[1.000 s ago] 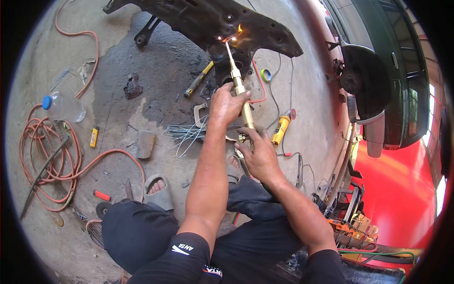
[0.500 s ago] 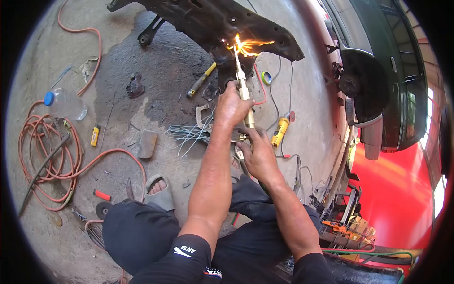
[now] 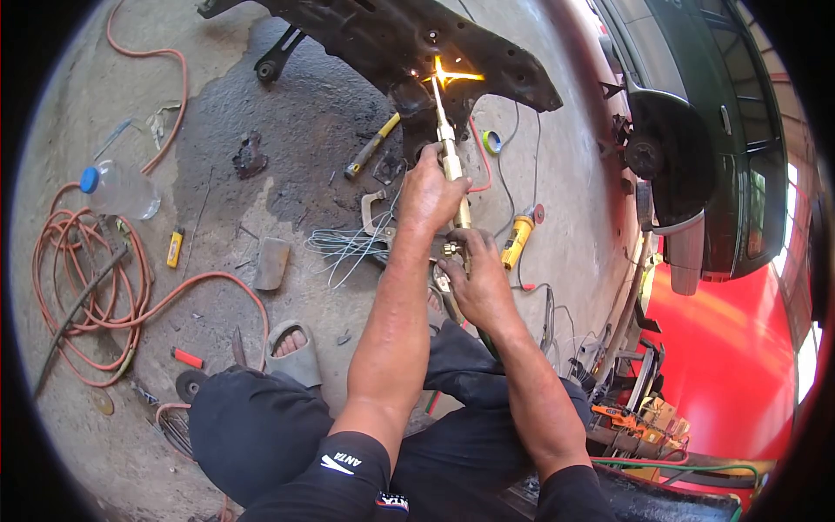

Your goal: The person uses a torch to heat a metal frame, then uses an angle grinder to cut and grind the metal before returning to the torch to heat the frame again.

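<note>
A brass gas torch (image 3: 452, 165) points away from me, its tip against a dark metal car part (image 3: 487, 65). Yellow flame (image 3: 444, 76) spreads sideways where the tip meets the metal. My left hand (image 3: 428, 198) is wrapped round the front of the torch body. Further back, my right hand (image 3: 477, 277) grips the handle by the brass valve knob (image 3: 450, 250). Part of the torch's rear end is hidden by the right hand.
A yellow-handled tool (image 3: 372, 146), a bundle of thin wire (image 3: 348, 248) and a yellow angle grinder (image 3: 518, 239) lie near the torch. Coiled orange hose (image 3: 139, 304) and a water bottle (image 3: 122, 191) are at left. A dark green vehicle (image 3: 739, 130) stands at right.
The flame has become narrower and its loose streaks have shrunk. Both hands keep their hold on the torch, with barely any shift.
</note>
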A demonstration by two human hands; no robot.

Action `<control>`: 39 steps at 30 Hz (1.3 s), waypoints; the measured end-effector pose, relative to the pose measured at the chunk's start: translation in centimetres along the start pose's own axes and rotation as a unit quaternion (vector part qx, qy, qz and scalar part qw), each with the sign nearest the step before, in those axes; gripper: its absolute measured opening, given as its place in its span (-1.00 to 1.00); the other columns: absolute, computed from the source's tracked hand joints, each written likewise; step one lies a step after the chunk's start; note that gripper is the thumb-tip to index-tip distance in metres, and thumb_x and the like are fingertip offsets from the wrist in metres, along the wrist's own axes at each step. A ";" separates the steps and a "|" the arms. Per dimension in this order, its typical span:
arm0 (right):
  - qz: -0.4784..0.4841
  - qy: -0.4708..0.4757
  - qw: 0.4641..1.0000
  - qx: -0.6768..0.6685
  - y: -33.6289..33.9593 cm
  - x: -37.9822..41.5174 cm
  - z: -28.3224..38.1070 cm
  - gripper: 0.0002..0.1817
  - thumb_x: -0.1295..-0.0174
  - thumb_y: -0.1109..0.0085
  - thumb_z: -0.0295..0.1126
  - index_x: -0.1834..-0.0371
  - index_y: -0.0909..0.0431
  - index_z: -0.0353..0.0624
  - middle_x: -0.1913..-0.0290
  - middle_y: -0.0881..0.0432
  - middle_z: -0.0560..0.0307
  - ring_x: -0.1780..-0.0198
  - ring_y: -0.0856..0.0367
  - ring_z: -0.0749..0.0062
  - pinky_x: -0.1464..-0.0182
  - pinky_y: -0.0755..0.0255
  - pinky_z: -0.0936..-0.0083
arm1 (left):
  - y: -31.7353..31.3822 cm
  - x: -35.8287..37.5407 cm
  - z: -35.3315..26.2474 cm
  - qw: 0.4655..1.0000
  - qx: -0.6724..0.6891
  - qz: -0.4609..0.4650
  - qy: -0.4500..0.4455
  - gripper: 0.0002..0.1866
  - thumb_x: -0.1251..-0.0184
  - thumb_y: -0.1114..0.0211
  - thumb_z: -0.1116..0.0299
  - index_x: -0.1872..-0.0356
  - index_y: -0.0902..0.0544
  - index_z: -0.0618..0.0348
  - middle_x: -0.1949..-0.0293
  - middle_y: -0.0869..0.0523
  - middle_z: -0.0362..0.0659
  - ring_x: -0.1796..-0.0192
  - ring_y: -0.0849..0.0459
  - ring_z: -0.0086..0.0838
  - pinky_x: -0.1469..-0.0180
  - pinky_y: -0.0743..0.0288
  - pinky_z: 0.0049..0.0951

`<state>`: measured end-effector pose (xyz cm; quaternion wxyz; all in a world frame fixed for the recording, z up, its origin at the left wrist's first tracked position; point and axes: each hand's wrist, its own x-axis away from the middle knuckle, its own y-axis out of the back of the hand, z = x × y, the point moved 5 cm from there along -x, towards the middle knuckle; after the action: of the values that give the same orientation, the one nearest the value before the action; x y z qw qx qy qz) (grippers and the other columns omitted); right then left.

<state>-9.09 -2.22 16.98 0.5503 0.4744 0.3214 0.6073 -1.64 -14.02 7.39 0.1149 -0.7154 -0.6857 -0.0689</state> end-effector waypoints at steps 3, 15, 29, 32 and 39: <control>0.002 0.000 1.000 -0.004 0.1 0.4 -0.1 -0.59 -0.36 -0.33 -0.48 -0.25 -0.51 -0.18 -0.21 -0.46 -0.25 -0.10 -0.66 -0.19 -0.17 -0.56 0.08 | -0.6 0.1 0.3 1.000 -0.007 0.001 -0.015 -0.20 -0.04 -0.63 0.22 -0.34 -0.54 0.27 0.11 -0.83 0.14 0.02 -0.84 -0.05 -0.13 -0.64 -0.12; -0.003 0.026 0.999 0.021 0.2 0.1 -0.1 -0.59 -0.37 -0.31 -0.48 -0.26 -0.49 -0.19 -0.23 -0.45 -0.27 -0.15 -0.63 -0.24 -0.17 -0.56 0.06 | -0.2 0.1 0.1 1.000 0.010 -0.003 -0.009 -0.20 -0.05 -0.63 0.21 -0.35 -0.54 0.29 0.12 -0.83 0.16 0.02 -0.84 -0.08 -0.11 -0.65 -0.15; -0.004 0.005 1.000 0.010 0.3 0.6 -0.5 -0.60 -0.37 -0.33 -0.47 -0.24 -0.51 -0.17 -0.19 -0.48 -0.23 -0.15 -0.64 -0.19 -0.20 -0.54 0.09 | -0.8 0.5 0.1 1.000 0.026 0.010 -0.004 -0.22 -0.05 -0.63 0.23 -0.33 -0.56 0.29 0.09 -0.83 0.16 0.03 -0.84 -0.08 -0.12 -0.65 -0.16; -0.006 0.009 1.000 0.001 0.4 0.4 -0.4 -0.60 -0.36 -0.33 -0.48 -0.24 -0.51 -0.16 -0.19 -0.48 -0.23 -0.15 -0.64 -0.18 -0.21 -0.53 0.09 | -0.9 0.2 0.5 1.000 0.015 -0.002 -0.002 -0.21 -0.04 -0.64 0.22 -0.33 -0.56 0.29 0.10 -0.83 0.16 0.03 -0.84 -0.07 -0.11 -0.65 -0.16; -0.008 0.010 1.000 0.003 0.4 0.3 -0.5 -0.61 -0.37 -0.33 -0.47 -0.23 -0.52 -0.16 -0.18 -0.48 -0.23 -0.15 -0.64 -0.16 -0.21 -0.54 0.10 | -0.5 0.3 0.1 1.000 0.018 0.000 -0.005 -0.21 -0.04 -0.64 0.21 -0.33 -0.56 0.29 0.12 -0.83 0.16 0.03 -0.85 -0.08 -0.11 -0.65 -0.16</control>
<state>-9.65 -1.92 17.27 0.5503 0.4674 0.3320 0.6070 -2.16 -13.64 7.42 0.1240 -0.7135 -0.6876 -0.0532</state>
